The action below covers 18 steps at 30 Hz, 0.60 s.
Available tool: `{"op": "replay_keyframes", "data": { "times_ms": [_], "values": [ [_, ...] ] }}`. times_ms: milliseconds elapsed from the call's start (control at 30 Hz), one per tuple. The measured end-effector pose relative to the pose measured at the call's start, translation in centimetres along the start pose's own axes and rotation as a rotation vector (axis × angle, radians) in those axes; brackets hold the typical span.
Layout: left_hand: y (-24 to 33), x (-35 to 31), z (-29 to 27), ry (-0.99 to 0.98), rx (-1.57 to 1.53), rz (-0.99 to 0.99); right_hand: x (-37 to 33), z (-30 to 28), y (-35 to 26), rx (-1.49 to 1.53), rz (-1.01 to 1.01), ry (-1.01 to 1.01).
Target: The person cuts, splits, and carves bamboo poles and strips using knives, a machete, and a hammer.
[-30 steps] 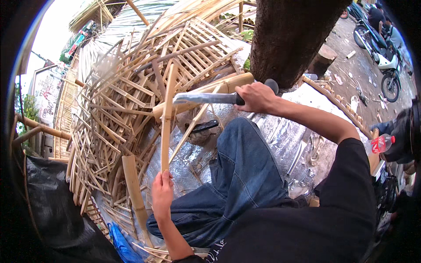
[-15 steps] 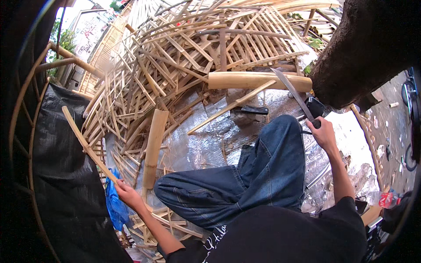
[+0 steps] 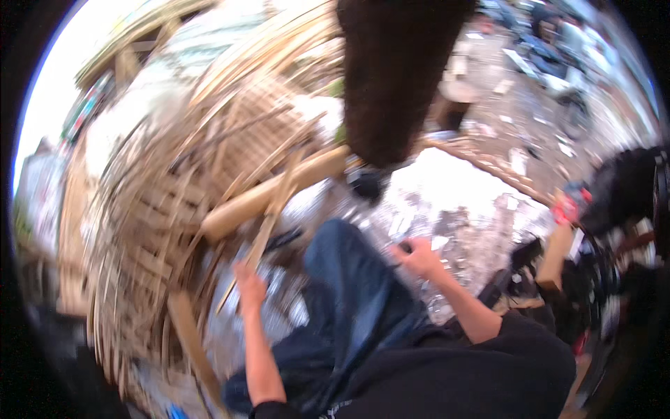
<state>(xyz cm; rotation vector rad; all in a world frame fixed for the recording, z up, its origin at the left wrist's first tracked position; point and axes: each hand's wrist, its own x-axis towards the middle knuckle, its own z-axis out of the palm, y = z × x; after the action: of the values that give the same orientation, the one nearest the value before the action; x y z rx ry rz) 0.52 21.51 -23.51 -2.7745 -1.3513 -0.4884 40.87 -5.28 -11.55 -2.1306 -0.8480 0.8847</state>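
My left hand [image 3: 250, 286] is closed round the near end of a pale bamboo strip [image 3: 271, 216], which points up and away over the mat. The strip's far end crosses in front of a thick bamboo pole [image 3: 237, 213] lying on the ground. My right hand [image 3: 420, 258], beyond my bent knee, is closed round the dark handle of a knife [image 3: 405, 246]. Motion blur keeps me from making out its blade. A thinner bamboo strip [image 3: 225, 297] shows just beside my left hand. Near it, a dark object [image 3: 283, 239] lies on the silvery mat.
Heaped bamboo slats [image 3: 157, 244] fill the left side. A dark tree trunk [image 3: 405, 77] stands ahead. A split bamboo piece [image 3: 190, 335] lies near my left knee. On the right are a silvery sheet [image 3: 453, 188], a red-labelled bottle [image 3: 571, 204] and a wooden block [image 3: 556, 255].
The view has swung to the right and is blurred. My left hand has brought the bamboo strip from the far left to over the mat. My right hand has come closer to my left.
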Motion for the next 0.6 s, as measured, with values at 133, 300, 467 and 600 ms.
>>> {"op": "replay_keyframes", "data": {
  "times_ms": [133, 300, 467, 600],
  "values": [
    [3.6, 5.6, -2.0, -0.258, 0.104, -0.271, -2.8, -3.1, 4.0, -0.064, 0.117, 0.097],
    [-1.9, 6.4, -0.2, -0.110, 0.115, -0.170, -4.5, -4.2, 5.3, -0.056, 0.128, 0.037],
    [-4.1, 6.3, 1.0, -0.220, 0.031, -0.109, -4.5, -2.8, 7.1, -0.105, 0.149, 0.054],
    [-3.1, 6.2, -1.3, -0.153, -0.161, -0.184, -5.9, -3.8, 6.8, -0.035, 0.187, 0.014]
  ]
}}
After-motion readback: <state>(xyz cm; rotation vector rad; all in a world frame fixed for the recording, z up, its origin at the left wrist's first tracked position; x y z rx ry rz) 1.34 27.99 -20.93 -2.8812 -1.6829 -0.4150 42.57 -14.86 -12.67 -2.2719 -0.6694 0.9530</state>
